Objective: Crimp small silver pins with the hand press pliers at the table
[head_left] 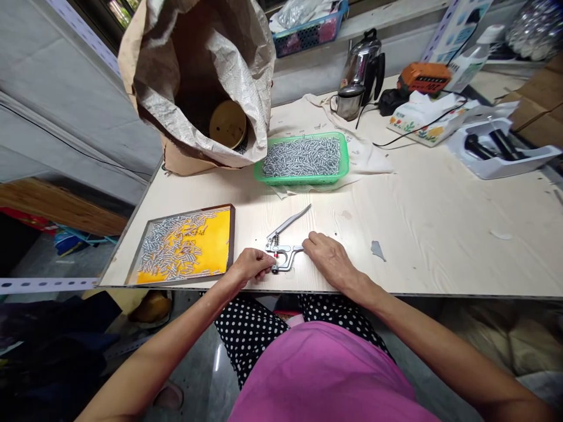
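Note:
A metal plier-like press tool (pixel 285 239) lies on the pale wooden table (pixel 440 234) near its front edge, one long handle raised toward the back. My left hand (pixel 251 265) pinches at the tool's jaw end with closed fingers; what is between them is too small to tell. My right hand (pixel 328 258) rests on the lower handle. Left of my hands, a yellow tray (pixel 211 240) carries several small silver metal pieces (pixel 173 246). Behind the tool, a green basket (pixel 344 158) is full of the same silver pieces.
A large open woven sack (pixel 246 70) with a round yellow lid inside stands at the back left. A metal kettle (pixel 363 67), an orange device (pixel 424 77), a tissue pack (pixel 417 123) and a white holder (pixel 505 155) crowd the back right. A grey scrap (pixel 377 250) lies right of my hand.

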The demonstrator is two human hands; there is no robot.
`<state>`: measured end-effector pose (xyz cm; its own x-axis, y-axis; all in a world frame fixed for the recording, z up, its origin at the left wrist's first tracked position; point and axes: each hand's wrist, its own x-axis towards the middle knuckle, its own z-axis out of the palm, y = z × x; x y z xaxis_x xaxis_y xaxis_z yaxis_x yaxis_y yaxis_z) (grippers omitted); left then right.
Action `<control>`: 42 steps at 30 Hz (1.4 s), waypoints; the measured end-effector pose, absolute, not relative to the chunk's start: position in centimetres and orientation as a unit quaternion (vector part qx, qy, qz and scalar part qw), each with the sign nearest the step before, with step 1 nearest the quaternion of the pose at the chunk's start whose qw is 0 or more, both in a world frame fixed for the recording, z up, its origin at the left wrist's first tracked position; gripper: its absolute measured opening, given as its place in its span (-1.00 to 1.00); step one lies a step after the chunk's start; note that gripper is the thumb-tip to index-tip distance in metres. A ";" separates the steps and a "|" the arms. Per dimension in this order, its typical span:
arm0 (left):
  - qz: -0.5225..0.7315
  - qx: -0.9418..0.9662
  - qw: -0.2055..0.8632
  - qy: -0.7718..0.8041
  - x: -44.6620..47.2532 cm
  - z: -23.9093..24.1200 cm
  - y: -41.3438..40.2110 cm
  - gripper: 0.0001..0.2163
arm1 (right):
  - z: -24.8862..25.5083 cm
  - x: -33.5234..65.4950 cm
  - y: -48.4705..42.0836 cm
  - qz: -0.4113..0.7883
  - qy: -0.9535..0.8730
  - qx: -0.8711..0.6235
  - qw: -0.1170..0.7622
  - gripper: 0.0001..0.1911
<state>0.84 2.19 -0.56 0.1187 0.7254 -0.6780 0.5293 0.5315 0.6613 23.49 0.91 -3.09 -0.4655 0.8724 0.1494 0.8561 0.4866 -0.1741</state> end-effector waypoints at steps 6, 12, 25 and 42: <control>0.055 0.482 0.583 0.652 0.9 -0.7 2.9 -0.71 | -3.2 23.4 1.0 0.039 -0.858 -0.500 0.106 -0.77; 0.032 0.491 0.590 0.640 0.6 -0.8 2.9 -0.66 | -1.8 24.3 1.7 0.139 -0.866 -0.473 0.080 -0.87; 0.030 0.476 0.583 0.658 1.0 -0.3 2.4 -0.63 | -2.0 25.2 9.1 0.134 -0.924 -0.358 0.005 0.09; 0.118 0.805 0.148 0.562 3.1 0.1 0.3 -0.77 | -0.6 24.7 5.9 0.139 -0.907 -0.396 0.035 -0.60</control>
<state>3.08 0.31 0.13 0.3394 0.9404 0.0240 0.8703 -0.3236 0.3712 24.72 5.87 -0.61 -0.6841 0.7279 -0.0474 0.7087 0.6479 -0.2794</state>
